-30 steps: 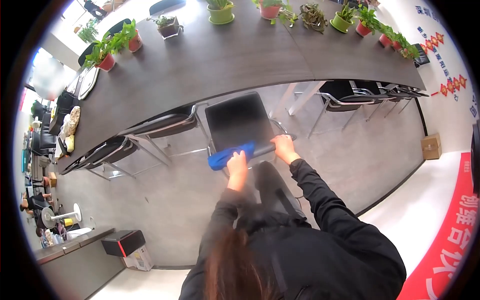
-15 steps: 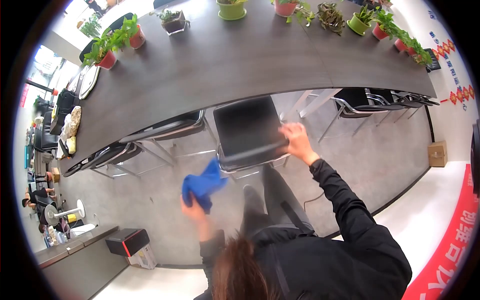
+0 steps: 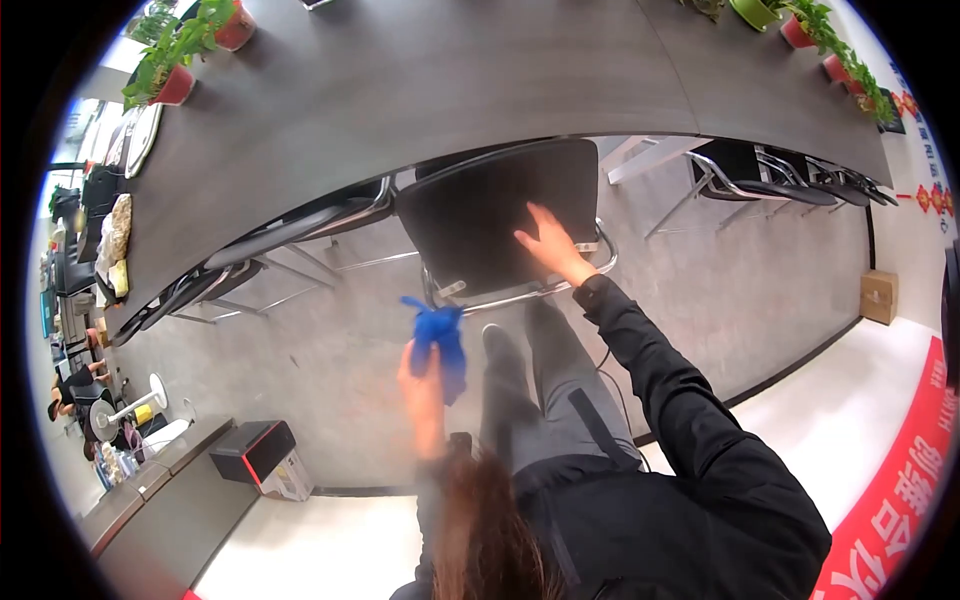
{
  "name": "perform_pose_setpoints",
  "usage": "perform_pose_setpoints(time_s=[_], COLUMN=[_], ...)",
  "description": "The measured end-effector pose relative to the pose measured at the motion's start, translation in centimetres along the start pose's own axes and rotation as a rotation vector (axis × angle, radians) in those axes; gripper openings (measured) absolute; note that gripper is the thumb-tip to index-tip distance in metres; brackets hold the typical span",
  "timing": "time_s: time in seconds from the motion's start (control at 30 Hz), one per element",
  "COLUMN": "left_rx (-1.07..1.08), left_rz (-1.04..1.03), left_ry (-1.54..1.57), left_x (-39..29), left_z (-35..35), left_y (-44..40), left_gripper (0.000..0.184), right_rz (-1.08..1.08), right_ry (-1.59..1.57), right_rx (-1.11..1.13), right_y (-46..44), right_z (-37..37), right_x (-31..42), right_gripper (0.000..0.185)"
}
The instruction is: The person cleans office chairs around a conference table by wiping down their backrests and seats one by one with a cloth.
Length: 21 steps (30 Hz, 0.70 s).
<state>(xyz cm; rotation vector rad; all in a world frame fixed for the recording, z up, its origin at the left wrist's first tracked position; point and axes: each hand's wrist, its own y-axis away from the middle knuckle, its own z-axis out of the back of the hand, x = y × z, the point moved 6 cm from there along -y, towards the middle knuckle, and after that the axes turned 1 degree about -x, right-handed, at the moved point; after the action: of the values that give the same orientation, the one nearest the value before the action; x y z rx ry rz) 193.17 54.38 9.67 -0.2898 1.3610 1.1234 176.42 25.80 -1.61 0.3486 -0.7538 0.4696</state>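
Note:
A blue cloth (image 3: 440,345) is gripped in my left hand (image 3: 423,385), over the floor just below the near left corner of a black chair (image 3: 480,215). The cloth hangs bunched and slightly blurred. My right hand (image 3: 550,243) has its fingers spread over the right part of the chair's black surface, with nothing held; whether it presses on the surface cannot be made out. The chair's chrome frame shows along its near edge, and its far edge meets the table (image 3: 400,90).
More black chairs (image 3: 300,225) stand along the table on the left, others (image 3: 750,175) on the right. Potted plants (image 3: 172,85) stand on the table. A black box (image 3: 252,450) is at lower left, a cardboard box (image 3: 879,297) by the right wall. A person (image 3: 78,385) sits far left.
The chair's black surface now appears closer and larger. My right hand went from the chair's edge to over its surface. My left hand moved off the chair with the cloth, then slightly right.

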Motion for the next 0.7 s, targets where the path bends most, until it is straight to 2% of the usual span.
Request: perform_pose_setpoints(time_s=[0.07,0.13,0.17,0.23,0.27,0.3,0.33,0.37,0.43,0.53,0.57,0.63,0.67,0.7], left_rx=[0.283,0.6,0.705,0.863,0.915,0.891,0.777,0.675,0.494,0.218,0.073,-0.167,-0.237,-0.217], left_rz=[-0.03,-0.018,-0.053,-0.185,-0.28,-0.364,-0.42,-0.476,-0.583,-0.734,-0.821,-0.878,-0.847,-0.899], left_ry=[-0.106,-0.013,-0.01,0.001,0.007,-0.022,-0.133,-0.213,-0.297,-0.303,-0.331,-0.435,-0.535,-0.618], left_x=[-0.4,-0.6,-1.1,-2.6,-3.6,-4.5,-4.7,-5.3,-6.3,-8.5,-9.0,-9.5,-9.1,-8.1], left_z=[-3.4,-7.3,-9.4,-13.1,-14.7,-15.7,-16.4,-16.8,-17.4,-17.3,-16.7,-15.0,-14.3,-14.3], left_y=[-0.5,-0.7,-0.8,-1.3,-1.7,-2.6,-3.9,-5.0,-7.1,-10.3,-11.6,-13.9,-15.2,-17.1], left_gripper=[0.038,0.047,0.05,0.056,0.06,0.063,0.058,0.053,0.042,0.032,0.033,0.033,0.03,0.029], right_rz=[-0.214,-0.739,-0.761,-0.412,-0.424,-0.473,-0.514,-0.595,-0.443,-0.039,0.289,0.456,0.523,0.581], right_ry=[-0.259,-0.921,-0.92,-0.988,-0.985,-1.224,-1.444,-1.439,-1.103,-0.585,-0.209,-0.099,-0.002,0.036], right_rx=[0.292,0.661,0.661,0.636,0.638,0.362,0.066,-0.161,-0.487,-0.6,-0.685,-0.542,-0.433,-0.416], right_y=[1.2,6.1,7.7,8.5,8.8,8.3,7.9,7.0,4.2,-1.9,-3.6,-7.3,-9.0,-10.0], right_z=[-2.5,-3.8,-4.2,-4.2,-4.0,-2.7,-1.1,0.8,4.8,7.3,8.4,5.9,3.6,1.6], right_x=[-1.3,1.3,0.7,1.5,1.2,0.2,-0.6,-0.9,-0.7,2.5,6.2,8.4,8.3,7.9], right_gripper=[0.064,0.061,0.061,0.053,0.053,0.049,0.046,0.036,0.028,0.031,0.033,0.04,0.042,0.041])
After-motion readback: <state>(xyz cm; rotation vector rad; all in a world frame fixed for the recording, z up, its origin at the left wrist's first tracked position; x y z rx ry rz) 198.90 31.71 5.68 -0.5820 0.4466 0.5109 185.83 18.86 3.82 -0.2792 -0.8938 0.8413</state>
